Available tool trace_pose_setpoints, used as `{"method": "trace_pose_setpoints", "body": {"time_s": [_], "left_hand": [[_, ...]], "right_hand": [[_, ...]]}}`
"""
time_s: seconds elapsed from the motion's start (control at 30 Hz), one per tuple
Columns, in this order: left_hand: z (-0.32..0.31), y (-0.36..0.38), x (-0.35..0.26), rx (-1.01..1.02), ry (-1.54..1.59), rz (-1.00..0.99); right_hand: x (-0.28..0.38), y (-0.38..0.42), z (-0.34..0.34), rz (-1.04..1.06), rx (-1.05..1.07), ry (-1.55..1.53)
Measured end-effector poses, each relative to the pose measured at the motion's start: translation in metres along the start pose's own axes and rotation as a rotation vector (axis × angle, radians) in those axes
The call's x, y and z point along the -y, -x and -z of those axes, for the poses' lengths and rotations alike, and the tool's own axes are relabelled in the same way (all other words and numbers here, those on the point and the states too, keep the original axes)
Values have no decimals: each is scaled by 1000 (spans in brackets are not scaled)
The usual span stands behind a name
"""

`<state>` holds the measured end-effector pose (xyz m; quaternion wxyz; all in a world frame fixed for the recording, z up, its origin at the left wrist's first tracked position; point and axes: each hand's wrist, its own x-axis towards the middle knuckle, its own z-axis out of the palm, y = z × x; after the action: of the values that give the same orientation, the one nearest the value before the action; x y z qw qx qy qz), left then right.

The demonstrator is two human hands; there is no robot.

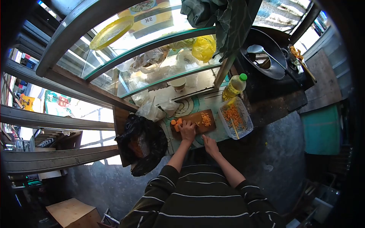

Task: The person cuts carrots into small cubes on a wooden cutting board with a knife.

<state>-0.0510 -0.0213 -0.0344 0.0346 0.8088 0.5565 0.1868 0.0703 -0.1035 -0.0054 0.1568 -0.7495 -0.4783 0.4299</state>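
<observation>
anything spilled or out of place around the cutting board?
Nothing stands out. Left hand holds carrot pieces on the cutting board; diced carrot stays on it. Right hand is at the board's near edge. Clear container and oil bottle are upright.

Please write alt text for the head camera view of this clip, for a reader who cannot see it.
Seen from above, a person in a striped top rests the left hand on carrot pieces on a wooden cutting board, the right hand near the board's front edge. A clear tub of chopped carrot, an oil bottle and a black bag surround it.
</observation>
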Motion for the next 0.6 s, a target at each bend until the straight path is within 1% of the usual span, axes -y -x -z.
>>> {"method": "trace_pose_setpoints", "body": {"time_s": [0.17, 0.27, 0.33, 0.53, 0.6], "left_hand": [[-2, 1, 2, 32, 64, 25], [-9, 3, 3, 5, 27, -3], [-2, 3, 2, 10, 10, -15], [-3, 3, 3, 0, 29, -13], [-1, 2, 3, 1, 53, -16]], "right_hand": [[-3, 0, -4, -32, 9, 19], [-1, -13, -3, -29, 9, 10], [0, -15, -5, -18, 24, -13], [-6, 4, -8, 25, -45, -40], [-1, 1, -5, -8, -50, 29]]}}
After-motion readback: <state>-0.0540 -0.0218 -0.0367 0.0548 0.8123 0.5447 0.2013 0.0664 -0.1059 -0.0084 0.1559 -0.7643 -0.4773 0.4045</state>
